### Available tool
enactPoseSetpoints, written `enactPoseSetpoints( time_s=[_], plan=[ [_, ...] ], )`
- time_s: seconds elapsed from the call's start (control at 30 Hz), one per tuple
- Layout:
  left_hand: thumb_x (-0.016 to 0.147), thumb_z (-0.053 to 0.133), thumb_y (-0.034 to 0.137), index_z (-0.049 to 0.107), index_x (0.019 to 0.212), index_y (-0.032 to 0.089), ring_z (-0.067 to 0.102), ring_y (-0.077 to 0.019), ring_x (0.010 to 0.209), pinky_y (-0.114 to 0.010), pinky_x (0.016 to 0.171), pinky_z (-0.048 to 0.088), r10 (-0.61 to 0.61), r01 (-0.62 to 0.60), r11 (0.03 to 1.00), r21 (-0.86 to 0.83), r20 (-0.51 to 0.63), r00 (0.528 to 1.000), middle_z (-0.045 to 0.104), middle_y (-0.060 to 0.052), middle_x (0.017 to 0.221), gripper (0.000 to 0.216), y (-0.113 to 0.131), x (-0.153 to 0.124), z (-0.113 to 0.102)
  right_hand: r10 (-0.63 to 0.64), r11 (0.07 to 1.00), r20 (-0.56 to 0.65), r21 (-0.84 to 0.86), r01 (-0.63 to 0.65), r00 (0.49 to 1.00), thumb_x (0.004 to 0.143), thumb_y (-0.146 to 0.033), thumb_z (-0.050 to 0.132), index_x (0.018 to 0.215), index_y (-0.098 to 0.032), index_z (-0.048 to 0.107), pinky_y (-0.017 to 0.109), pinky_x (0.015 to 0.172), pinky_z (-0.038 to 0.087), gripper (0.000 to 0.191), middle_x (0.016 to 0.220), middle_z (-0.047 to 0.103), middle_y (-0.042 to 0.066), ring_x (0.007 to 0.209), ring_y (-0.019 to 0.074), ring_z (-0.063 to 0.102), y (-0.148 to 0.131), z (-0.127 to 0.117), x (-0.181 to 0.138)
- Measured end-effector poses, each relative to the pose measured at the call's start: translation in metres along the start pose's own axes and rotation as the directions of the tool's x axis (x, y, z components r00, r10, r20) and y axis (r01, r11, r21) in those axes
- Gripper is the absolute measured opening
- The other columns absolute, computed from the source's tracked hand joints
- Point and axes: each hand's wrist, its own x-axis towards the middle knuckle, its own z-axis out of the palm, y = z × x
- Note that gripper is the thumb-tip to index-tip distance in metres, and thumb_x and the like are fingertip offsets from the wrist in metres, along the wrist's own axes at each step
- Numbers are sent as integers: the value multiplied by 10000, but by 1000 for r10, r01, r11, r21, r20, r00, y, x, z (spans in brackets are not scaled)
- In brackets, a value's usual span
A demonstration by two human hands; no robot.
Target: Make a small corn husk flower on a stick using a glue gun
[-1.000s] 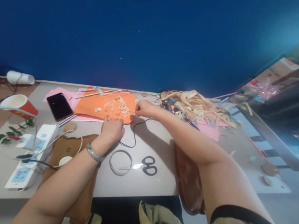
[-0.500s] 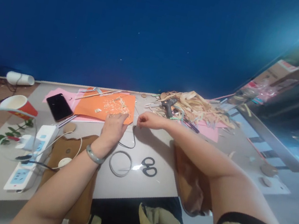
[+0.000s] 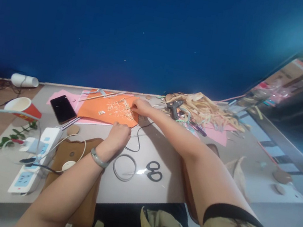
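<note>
My right hand (image 3: 141,107) is at the right part of an orange sheet (image 3: 90,109), its fingertips pressed together at a scatter of thin pale slivers (image 3: 120,108). Whatever lies between those fingertips is too small to make out. At the sheet's front edge my left hand (image 3: 118,135) is curled closed, and its contents are hidden. Close to the left hand a thin dark cord (image 3: 138,142) curves over the white tabletop. Nearer my body lie a coiled grey cord (image 3: 114,167) and black-handled scissors (image 3: 154,171).
Left of the sheet are a phone (image 3: 62,109), a paper cup (image 3: 23,107) and a power strip (image 3: 31,164) with cables. Behind my right forearm sit a glue gun (image 3: 173,109) and a heap of tan strips (image 3: 199,105). A blue wall (image 3: 139,48) rises behind the table.
My right hand has moved up and left from the sheet's corner to the slivers. My left hand has drawn back toward me off the sheet and its fingers have curled in.
</note>
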Motion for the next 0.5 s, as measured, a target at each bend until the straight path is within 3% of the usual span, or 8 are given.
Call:
enactPoseSetpoints(
  time_s=[0.2,0.5],
  plan=[
    [842,449,205,713,818,150,646,-260,840,-392,853,357,6,-6,999,-40,-7,1000,712,-141,826,271,2,-3,-4,-13,1000,52,26,11,999,817,-178,565,785,-129,675,230,555,298,124,764,675,51,627,122,509,4,5,12],
    [852,469,249,706,856,155,646,-266,878,-394,844,365,5,-7,1000,-21,-82,997,711,-141,891,255,-5,3,10,-101,988,56,122,94,993,830,-231,543,714,-139,584,221,531,266,154,638,536,-19,568,90,390,11,-10,11]
  ],
)
